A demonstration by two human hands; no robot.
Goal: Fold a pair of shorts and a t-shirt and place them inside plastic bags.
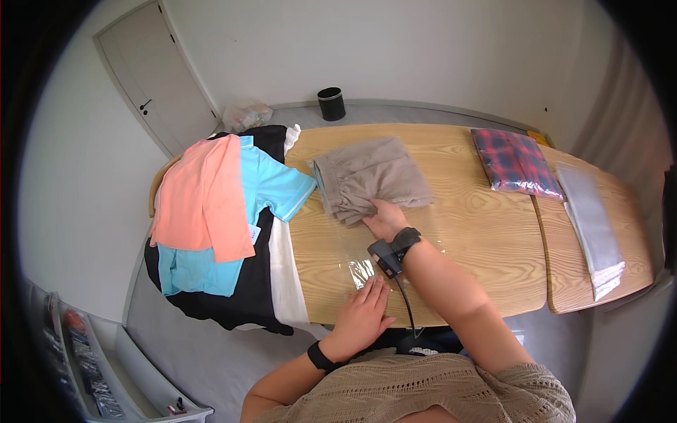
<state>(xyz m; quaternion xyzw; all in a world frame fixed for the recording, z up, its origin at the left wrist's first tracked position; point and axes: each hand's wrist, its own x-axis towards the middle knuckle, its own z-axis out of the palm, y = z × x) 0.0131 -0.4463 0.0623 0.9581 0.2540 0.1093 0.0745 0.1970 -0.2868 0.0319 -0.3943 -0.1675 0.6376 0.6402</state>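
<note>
Folded taupe pants [381, 173] with a gathered waistband lie on the table, partly inside a clear plastic bag [331, 247]. My right hand [386, 221] reaches over the bag and grips the near edge of the pants; some of its fingertips are hidden in the cloth. Closer to me, my left hand [363, 314] lies flat on the open end of the bag by the table's front edge, fingers stretched out. The right wrist carries a black band with a small box and a cable.
At the left, coral [201, 190] and light-blue shirts [271, 183] lie over black and white clothes. A bagged plaid shirt [515, 161] and a stack of clear bags [589, 222] are on the right. A black bin [331, 104] stands behind the wooden table [486, 247].
</note>
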